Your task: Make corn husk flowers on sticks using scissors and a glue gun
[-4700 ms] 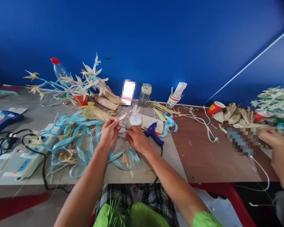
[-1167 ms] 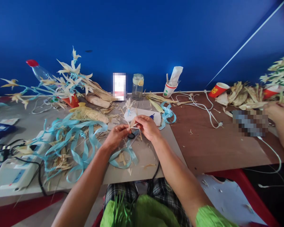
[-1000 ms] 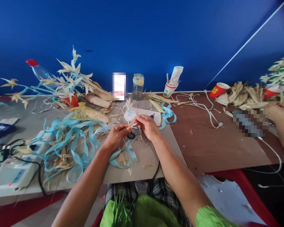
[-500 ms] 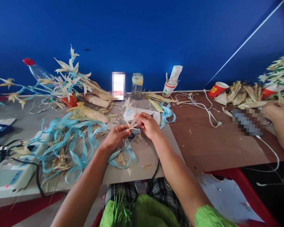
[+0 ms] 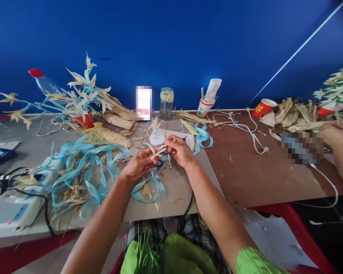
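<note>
Head view: pale husk piece (image 5: 157,153), several narrow strips splayed, is held above the counter (image 5: 202,194), between the two hands. Left hand (image 5: 143,163): thumb and fingers clamped on the gathered end of the strips. Right hand (image 5: 180,151): fingers pinched together on a strip at the other side; exact contact partly hidden. Below the hands lies a tool with a dark loop (image 5: 160,163), perhaps scissors; blue ribbon (image 5: 98,186) is heaped to the left. Handling, judged: very light, thin, dry, fairly stiff but bendable; not slippery, fragile along the grain. Best hold is the gathered end, lightly; free tips probably split or crease if tugged.
</note>
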{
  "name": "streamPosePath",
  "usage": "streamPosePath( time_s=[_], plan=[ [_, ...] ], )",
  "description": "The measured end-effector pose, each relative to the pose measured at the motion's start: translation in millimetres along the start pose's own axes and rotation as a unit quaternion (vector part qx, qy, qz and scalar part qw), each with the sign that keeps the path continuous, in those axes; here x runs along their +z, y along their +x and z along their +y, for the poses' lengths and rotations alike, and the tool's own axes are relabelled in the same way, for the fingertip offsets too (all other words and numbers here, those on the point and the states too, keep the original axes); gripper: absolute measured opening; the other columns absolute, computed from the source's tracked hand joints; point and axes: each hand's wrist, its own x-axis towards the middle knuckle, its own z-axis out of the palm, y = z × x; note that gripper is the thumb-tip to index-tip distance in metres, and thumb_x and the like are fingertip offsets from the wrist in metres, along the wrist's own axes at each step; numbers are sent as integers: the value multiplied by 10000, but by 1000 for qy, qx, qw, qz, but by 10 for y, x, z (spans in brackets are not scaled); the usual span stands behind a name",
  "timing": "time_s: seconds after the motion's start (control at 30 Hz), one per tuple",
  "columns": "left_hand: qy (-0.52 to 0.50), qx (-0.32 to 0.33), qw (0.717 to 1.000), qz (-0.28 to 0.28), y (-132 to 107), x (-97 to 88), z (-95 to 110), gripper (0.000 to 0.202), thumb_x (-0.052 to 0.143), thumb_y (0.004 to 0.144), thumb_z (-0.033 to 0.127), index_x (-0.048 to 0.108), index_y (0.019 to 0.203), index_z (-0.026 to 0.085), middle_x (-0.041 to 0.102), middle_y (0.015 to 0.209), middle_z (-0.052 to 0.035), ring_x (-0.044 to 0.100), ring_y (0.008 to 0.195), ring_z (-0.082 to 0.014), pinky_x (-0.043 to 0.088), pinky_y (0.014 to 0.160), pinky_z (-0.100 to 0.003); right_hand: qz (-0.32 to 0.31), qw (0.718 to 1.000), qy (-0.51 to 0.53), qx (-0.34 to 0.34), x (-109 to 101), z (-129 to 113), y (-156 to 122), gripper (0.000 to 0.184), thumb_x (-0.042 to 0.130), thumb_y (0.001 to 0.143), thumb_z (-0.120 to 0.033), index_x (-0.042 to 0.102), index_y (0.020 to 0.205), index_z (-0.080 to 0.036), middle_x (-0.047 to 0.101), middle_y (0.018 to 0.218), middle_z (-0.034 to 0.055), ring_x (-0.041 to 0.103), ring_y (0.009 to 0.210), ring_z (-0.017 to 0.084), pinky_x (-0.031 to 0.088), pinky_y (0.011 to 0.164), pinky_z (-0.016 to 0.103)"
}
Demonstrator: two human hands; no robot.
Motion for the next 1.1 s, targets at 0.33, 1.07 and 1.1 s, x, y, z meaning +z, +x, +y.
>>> streamPosePath(
  time_s=[0.33, 1.07, 1.1],
  plan=[
    [32, -17, 999, 33, 21, -66, -69, 198, 748, 659, 222, 662, 802, 116, 600, 666, -24, 529, 580, -78, 364, 552, -192, -57, 997, -59, 6, 1, 3, -52, 172, 597, 689, -224, 612, 855, -181, 500, 647, -46, 448, 551, 78, 321, 548, 213],
    [87, 35, 993, 68, 29, -6, -80, 203, 787, 590, 292, 680, 662, 135, 630, 612, -16, 531, 562, -89, 396, 583, -221, -75, 979, 163, 95, 61, 87, -6, 276, 632, 724, -208, 617, 994, -154, 437, 508, -79, 274, 403, 34, 214, 399, 161],
    [88, 41, 993, 70, 31, -14, -85, 200, 786, 591, 293, 680, 663, 139, 626, 608, -11, 525, 558, -85, 393, 581, -218, -68, 978, 170, 102, 61, 93, -2, 282, 633, 721, -201, 614, 998, -153, 427, 503, -82, 266, 404, 36, 219, 400, 161]
  ],
)
